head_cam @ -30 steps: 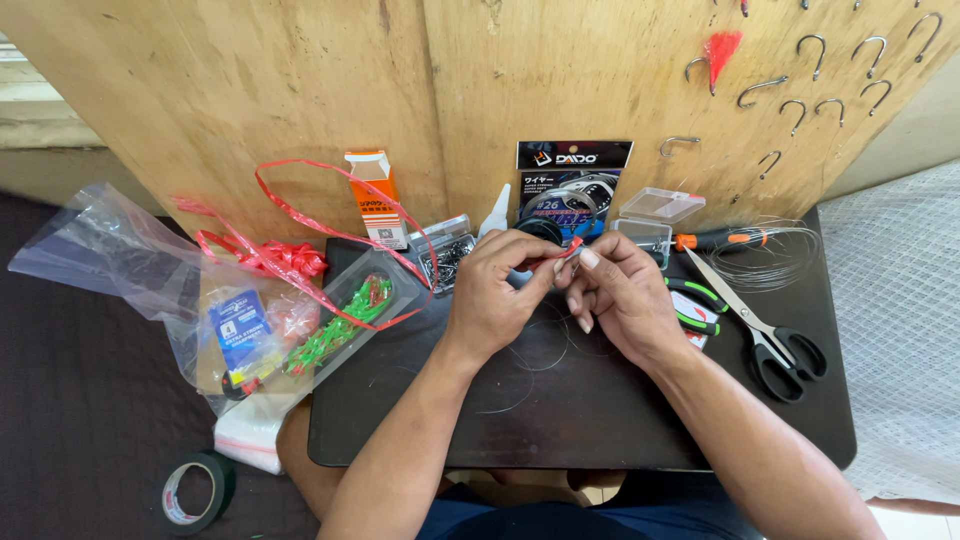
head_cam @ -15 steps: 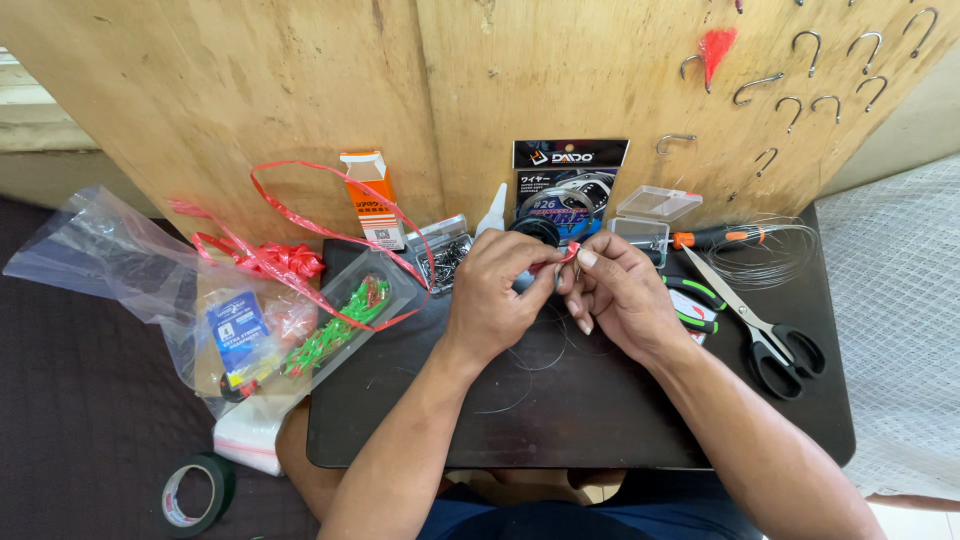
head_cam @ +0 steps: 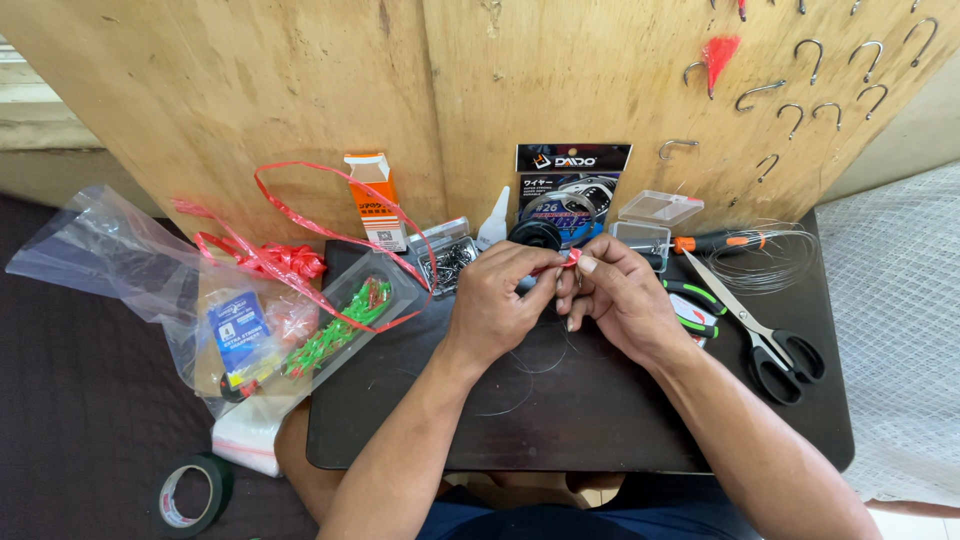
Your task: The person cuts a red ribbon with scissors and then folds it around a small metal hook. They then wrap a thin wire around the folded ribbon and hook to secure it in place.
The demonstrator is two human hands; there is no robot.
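Nearest, at six o'clock, both forearms reach over the dark tray (head_cam: 600, 440). The left hand (head_cam: 497, 300) and right hand (head_cam: 622, 295) meet at the centre, fingers narrowed in a pinch on a small red piece (head_cam: 570, 258) with thin clear line (head_cam: 520, 365) trailing below. Doing this well probably means keeping the line taut and the pinch close to the piece. At three o'clock lie black scissors (head_cam: 765, 335); at nine, a bag of green lures (head_cam: 335, 330); at twelve, hooks (head_cam: 810, 100) hang on the plywood board (head_cam: 300, 90).
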